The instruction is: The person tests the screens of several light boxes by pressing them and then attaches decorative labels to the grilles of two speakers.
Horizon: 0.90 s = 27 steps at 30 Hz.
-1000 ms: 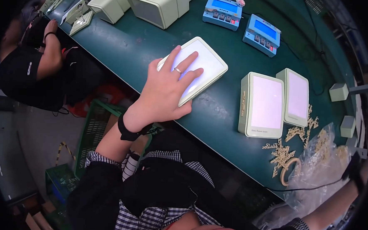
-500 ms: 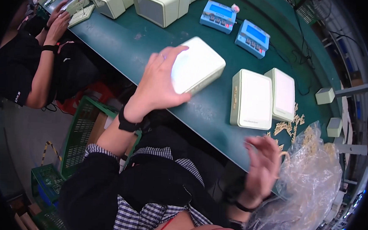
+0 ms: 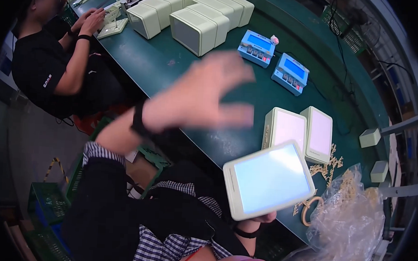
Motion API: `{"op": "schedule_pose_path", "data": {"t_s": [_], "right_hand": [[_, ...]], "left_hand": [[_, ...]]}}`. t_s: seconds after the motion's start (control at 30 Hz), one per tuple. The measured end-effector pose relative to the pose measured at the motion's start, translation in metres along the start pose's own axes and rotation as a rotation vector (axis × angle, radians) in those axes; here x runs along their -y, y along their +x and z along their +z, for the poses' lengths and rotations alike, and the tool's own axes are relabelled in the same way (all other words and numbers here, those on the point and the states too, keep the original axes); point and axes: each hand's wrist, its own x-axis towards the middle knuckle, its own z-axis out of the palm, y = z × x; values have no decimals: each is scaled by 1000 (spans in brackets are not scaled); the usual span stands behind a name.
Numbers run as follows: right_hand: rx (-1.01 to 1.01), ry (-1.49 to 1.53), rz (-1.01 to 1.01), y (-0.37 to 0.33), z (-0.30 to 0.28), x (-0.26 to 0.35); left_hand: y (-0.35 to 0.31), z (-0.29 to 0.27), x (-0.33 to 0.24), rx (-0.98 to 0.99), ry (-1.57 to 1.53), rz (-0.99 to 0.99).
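Note:
My right hand [image 3: 265,218] grips a cream box-shaped device with a lit, pale blue screen [image 3: 272,181] from beneath; most of its fingers are hidden behind the casing. The device is tilted with its screen up, over the table's near edge. Above the table my left hand [image 3: 201,92], blurred by motion, has its fingers spread and holds nothing. Just beyond the held device stand two similar cream devices, one with a pinkish face [image 3: 289,127] partly covered by it, the other [image 3: 320,134] to its right.
Two blue boxes with small displays [image 3: 257,47] [image 3: 291,72] sit farther back on the green table [image 3: 204,135]. Cream speaker-like boxes [image 3: 195,30] line the far left. Small tan parts [image 3: 332,160], a tape roll [image 3: 312,210] and a clear plastic bag [image 3: 350,223] lie at right. A co-worker [image 3: 56,61] sits left.
The lit device has moved from the table under my left hand to my right hand, nearer me. My left hand has let go of it.

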Motion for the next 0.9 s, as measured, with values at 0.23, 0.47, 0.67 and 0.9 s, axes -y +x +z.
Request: {"op": "schedule_pose_path", "data": {"t_s": [0.23, 0.47, 0.67, 0.9], "right_hand": [[-47, 88, -229, -26, -26, 28], [-17, 225, -457, -26, -55, 29], [-10, 276, -555, -22, -75, 26], [-21, 305, -608, -22, -80, 20]], "left_hand": [[149, 0, 189, -134, 500, -876], [133, -8, 236, -129, 436, -939], [107, -9, 204, -85, 436, -648], [46, -11, 128, 33, 221, -76]]}}
